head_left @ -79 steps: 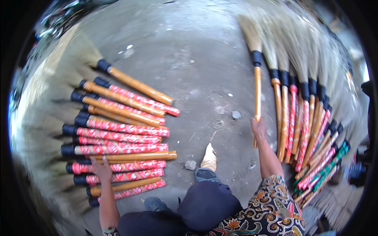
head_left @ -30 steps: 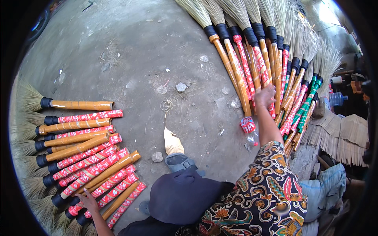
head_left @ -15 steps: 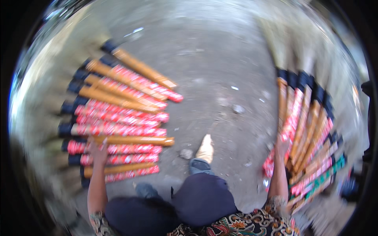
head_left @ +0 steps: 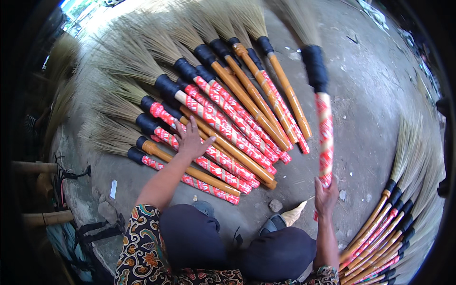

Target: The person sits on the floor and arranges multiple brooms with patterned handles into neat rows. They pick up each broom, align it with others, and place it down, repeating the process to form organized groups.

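My right hand (head_left: 326,197) is closed around the lower handle of a grass broom (head_left: 324,128), held away from both groups with its bristles pointing up the view. That handle is wrapped in red-and-white printed film, with a black binding below the bristles. My left hand (head_left: 191,139) lies with fingers spread on the handles of a fanned-out row of brooms. Under and beside it are a plain orange-brown handle (head_left: 237,154) and several red-and-white ones, such as this wrapped broom handle (head_left: 209,108).
A second group of brooms (head_left: 380,232) lies at the lower right, bristles outward. Small stones (head_left: 275,205) dot the grey ground near my feet. At the left are bamboo poles (head_left: 47,218), a dark strap (head_left: 99,232) and more upright bristles (head_left: 61,90).
My view has swung left, bringing the left row of brooms toward the middle. The right hand has drawn a red-and-white broom away from the right group. My left hand remains on the left row.
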`<action>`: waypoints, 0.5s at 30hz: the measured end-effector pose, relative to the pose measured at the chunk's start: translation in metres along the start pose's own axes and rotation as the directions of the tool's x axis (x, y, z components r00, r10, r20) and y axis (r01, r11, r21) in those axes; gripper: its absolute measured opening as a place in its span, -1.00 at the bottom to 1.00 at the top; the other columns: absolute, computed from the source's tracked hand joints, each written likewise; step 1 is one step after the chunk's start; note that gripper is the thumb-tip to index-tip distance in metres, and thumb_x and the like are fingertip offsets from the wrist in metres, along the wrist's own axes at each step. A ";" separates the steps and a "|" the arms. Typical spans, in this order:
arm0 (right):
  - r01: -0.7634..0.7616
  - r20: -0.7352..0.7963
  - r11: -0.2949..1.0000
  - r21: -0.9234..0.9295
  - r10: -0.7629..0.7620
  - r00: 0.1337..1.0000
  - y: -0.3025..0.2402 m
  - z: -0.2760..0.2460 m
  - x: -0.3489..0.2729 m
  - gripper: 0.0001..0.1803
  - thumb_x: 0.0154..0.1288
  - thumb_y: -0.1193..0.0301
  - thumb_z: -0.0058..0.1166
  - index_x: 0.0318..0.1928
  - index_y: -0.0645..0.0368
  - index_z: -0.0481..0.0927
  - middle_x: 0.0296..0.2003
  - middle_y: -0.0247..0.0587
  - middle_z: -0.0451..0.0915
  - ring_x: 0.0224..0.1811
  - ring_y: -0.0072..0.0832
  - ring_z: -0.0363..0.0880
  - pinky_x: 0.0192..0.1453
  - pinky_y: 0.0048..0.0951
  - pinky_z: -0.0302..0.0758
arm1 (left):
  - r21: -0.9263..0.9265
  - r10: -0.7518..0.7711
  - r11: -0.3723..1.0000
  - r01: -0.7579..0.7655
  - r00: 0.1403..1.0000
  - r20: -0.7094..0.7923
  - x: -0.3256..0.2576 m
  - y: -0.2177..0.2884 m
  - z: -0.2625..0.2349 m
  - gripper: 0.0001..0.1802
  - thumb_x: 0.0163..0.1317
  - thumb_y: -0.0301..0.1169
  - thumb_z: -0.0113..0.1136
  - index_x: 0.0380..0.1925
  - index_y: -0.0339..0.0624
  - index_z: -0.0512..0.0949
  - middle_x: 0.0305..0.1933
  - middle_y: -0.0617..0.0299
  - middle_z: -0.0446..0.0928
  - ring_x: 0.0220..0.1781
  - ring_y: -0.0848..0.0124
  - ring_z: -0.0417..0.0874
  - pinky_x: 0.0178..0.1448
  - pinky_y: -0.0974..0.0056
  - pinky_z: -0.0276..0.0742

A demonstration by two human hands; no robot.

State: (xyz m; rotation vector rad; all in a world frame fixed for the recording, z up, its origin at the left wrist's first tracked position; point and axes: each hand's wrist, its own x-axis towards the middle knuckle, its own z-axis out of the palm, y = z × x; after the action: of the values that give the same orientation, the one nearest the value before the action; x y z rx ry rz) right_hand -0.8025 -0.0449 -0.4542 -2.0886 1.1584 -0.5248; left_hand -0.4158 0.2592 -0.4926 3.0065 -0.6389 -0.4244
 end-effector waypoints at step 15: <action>0.545 0.506 0.786 -0.291 -0.357 0.785 -0.139 0.199 0.095 -0.21 0.61 0.09 -0.05 0.67 0.02 0.01 0.61 -0.10 0.21 0.63 -0.10 0.19 0.57 0.22 0.27 | 0.006 0.007 1.000 -0.007 1.000 0.010 0.001 -0.001 -0.002 0.41 0.24 0.46 0.17 0.64 -0.42 -0.25 0.71 -0.24 -0.08 0.71 -0.41 -0.52 0.57 -0.64 -0.14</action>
State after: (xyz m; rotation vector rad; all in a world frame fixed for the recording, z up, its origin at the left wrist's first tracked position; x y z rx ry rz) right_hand -0.5473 -0.0010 -0.4873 -2.7165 0.5128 0.0042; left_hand -0.4137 0.2593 -0.4907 3.0085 -0.6518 -0.4391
